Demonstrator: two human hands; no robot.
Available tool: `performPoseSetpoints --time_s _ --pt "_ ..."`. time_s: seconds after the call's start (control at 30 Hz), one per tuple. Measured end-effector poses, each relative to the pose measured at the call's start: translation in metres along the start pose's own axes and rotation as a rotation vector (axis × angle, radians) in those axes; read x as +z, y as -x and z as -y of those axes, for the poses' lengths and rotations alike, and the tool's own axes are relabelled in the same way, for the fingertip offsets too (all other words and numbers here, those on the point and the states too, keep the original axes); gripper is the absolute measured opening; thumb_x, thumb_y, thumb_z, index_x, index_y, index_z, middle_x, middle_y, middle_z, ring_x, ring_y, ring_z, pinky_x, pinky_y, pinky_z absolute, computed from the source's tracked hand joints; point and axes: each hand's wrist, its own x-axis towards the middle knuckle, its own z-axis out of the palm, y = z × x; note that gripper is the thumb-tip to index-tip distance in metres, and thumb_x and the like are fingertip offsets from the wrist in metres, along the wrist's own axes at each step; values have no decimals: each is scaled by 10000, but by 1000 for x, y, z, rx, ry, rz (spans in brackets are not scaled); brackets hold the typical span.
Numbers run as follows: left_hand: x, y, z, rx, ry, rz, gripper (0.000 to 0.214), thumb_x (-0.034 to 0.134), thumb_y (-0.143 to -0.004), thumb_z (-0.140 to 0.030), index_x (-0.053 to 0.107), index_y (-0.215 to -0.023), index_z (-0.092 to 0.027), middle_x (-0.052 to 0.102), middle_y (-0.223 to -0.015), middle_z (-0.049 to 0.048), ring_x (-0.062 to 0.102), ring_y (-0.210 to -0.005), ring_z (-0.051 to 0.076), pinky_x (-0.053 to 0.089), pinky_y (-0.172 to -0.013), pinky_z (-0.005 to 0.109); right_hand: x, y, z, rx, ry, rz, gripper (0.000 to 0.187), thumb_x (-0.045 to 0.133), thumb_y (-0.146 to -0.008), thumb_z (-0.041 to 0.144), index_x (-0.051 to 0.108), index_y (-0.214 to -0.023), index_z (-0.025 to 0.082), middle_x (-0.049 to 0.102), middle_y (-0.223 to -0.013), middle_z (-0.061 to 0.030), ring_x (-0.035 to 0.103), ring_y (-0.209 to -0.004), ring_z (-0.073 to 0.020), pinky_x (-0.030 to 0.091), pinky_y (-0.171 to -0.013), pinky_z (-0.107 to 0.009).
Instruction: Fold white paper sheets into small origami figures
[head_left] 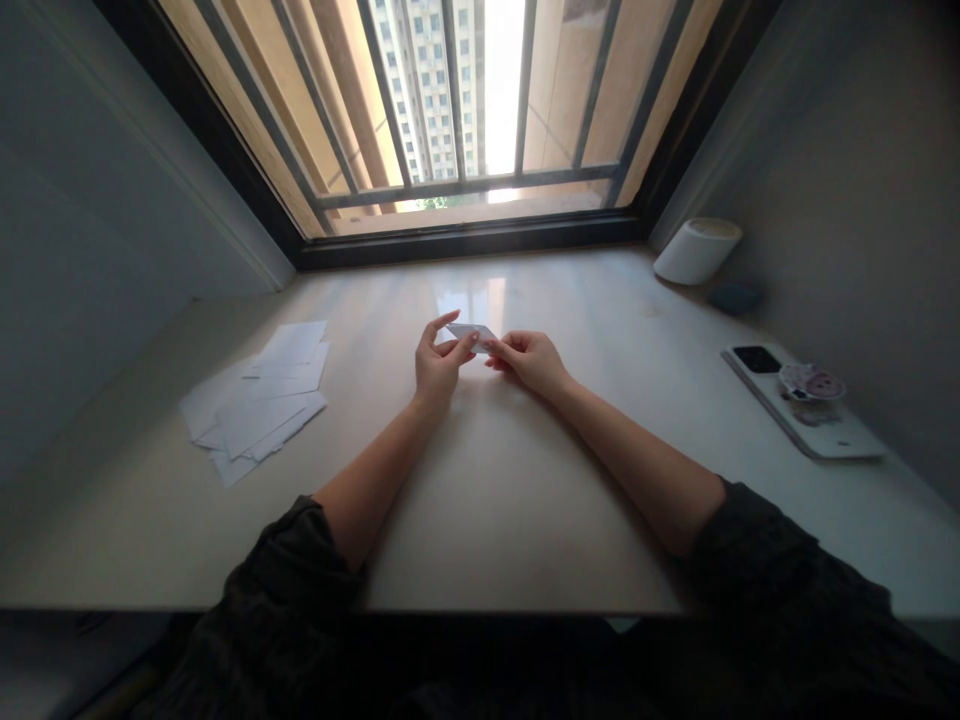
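Left hand [439, 365], index finger raised, and right hand [534, 358] pinch folded paper [469, 330]; probably light, easily creased, best held by edges.

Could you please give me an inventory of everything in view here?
Small paper piece: one, whitish, held between both hands
Paper sheets: several overlapping, white, left on the counter
Counter: one, whitish, beneath the hands
Phone: one, white, right on the counter
Character-shaped attachment: one, pinkish-purple, on the phone
Cylindrical object: one, white, far right corner
Unclear object: one, dark bluish, beside the cylinder
Window frame: one, dark, far side
Bars: several, dark, outside
Buildings: beige, whitish, outside
Walls: two, grey, either side
Sleeves: two, dark, on the arms
Left hand, right hand: bare, centre
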Motion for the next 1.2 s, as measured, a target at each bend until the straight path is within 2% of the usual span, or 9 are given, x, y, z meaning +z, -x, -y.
performPoseSetpoints --time_s 0.17,0.33,0.63,0.87,1.0,1.2 --pt "0 0 1 66 -21 -83 676 810 -668 -386 489 -1231 -196 695 -685 -3 703 -704 173 553 -718 292 -1 -4 -3 -3 -62 88 489 673 -692 669 639 -652 182 716 -670 -58 615 -559 -135 465 -552 -246" --pt "-1 -3 2 84 -36 -128 677 797 -680 -387 462 -1241 -209 673 -654 -29 692 -663 160 548 -698 283 -2 -4 -3 16 -34 27 483 709 -667 653 614 -609 182 689 -620 -53 658 -604 -167 469 -560 -249" --pt "0 -3 2 58 -20 -153 697 805 -661 -395 465 -1234 -191 700 -687 3 706 -721 188 551 -719 306 0 -5 -7 -14 -111 69 461 658 -742 623 620 -627 178 698 -644 -54 589 -548 -125 455 -551 -246" --pt "-1 -5 3 61 -10 -161 724 803 -664 -408 473 -1266 -180 706 -702 17 703 -729 184 548 -729 303 0 -8 -10 -39 -65 83 396 624 -786 569 632 -686 186 733 -759 -65 625 -651 -150 481 -628 -275" --pt "-1 -5 5 83 -33 -137 705 794 -683 -416 497 -1279 -186 697 -691 11 697 -710 178 550 -734 306 -1 -9 -16 -45 -49 72 345 588 -828 534 613 -747 199 738 -834 -58 640 -700 -157 463 -614 -269" --pt "-2 -6 6 96 -29 -148 668 780 -702 -448 533 -1260 -176 715 -758 42 703 -788 194 543 -759 306 0 -7 -15 -54 -121 28 414 558 -820 610 643 -864 207 717 -824 -45 624 -686 -152 464 -581 -266"
